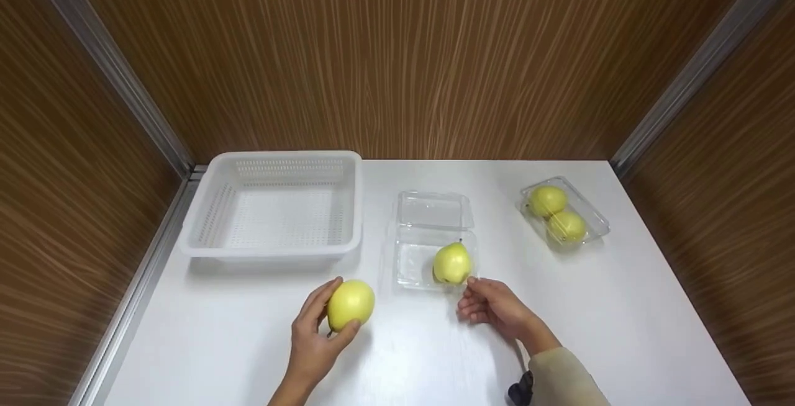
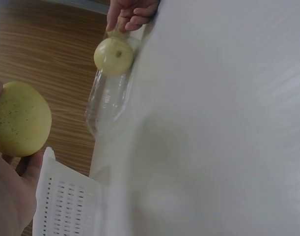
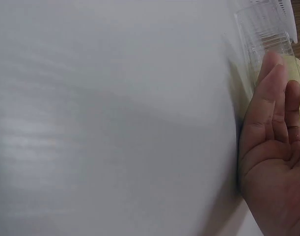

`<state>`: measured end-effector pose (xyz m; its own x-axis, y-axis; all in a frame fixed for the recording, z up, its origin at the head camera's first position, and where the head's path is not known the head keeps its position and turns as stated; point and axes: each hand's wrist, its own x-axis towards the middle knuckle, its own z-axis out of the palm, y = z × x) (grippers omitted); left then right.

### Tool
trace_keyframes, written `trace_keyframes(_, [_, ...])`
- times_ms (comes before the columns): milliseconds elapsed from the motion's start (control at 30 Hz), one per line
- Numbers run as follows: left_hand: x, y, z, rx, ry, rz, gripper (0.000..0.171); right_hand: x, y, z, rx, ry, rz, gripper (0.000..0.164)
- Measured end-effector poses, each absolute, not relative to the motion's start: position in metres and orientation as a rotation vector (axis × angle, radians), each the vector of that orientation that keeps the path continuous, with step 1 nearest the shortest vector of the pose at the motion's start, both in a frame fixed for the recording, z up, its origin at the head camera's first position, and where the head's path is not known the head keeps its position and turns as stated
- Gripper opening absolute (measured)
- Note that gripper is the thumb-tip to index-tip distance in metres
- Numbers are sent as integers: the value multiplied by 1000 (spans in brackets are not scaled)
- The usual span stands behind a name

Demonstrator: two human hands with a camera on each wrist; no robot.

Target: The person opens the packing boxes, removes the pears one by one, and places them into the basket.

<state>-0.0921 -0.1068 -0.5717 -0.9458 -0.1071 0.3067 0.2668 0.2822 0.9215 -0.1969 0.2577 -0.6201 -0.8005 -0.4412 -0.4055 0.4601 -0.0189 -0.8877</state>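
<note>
In the head view my left hand (image 1: pixel 313 341) grips a yellow-green pear (image 1: pixel 351 304) between thumb and fingers, above the table and left of the clear plastic clamshell box (image 1: pixel 413 264). The box lies with its lid (image 1: pixel 433 210) folded back. A second pear (image 1: pixel 452 263) sits in the right side of its base, stem toward the back. My right hand (image 1: pixel 497 308) is at the box's front right corner, fingertips right by the rim and that pear. In the right wrist view the fingers (image 3: pixel 267 110) lie fairly straight beside the box.
A white perforated plastic basket (image 1: pixel 270 249) stands at the back left. Another clear box (image 1: pixel 590 207) with two pears (image 1: pixel 548 200) inside sits at the back right. Wood-patterned panels (image 1: pixel 397 58) border the white table (image 1: pixel 422 362) at the back and both sides.
</note>
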Motion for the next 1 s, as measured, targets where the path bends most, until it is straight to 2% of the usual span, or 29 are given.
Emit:
trace_keyframes(600, [-91,-116,-574,-51,-2263,-1698,72,-200,260,-620,41,1562,-1934,33])
trace_keyframes(1000, [-135,-160,-544,-86,-2189,-1404,69,-198,260,-622,-9,1550,-1936,32])
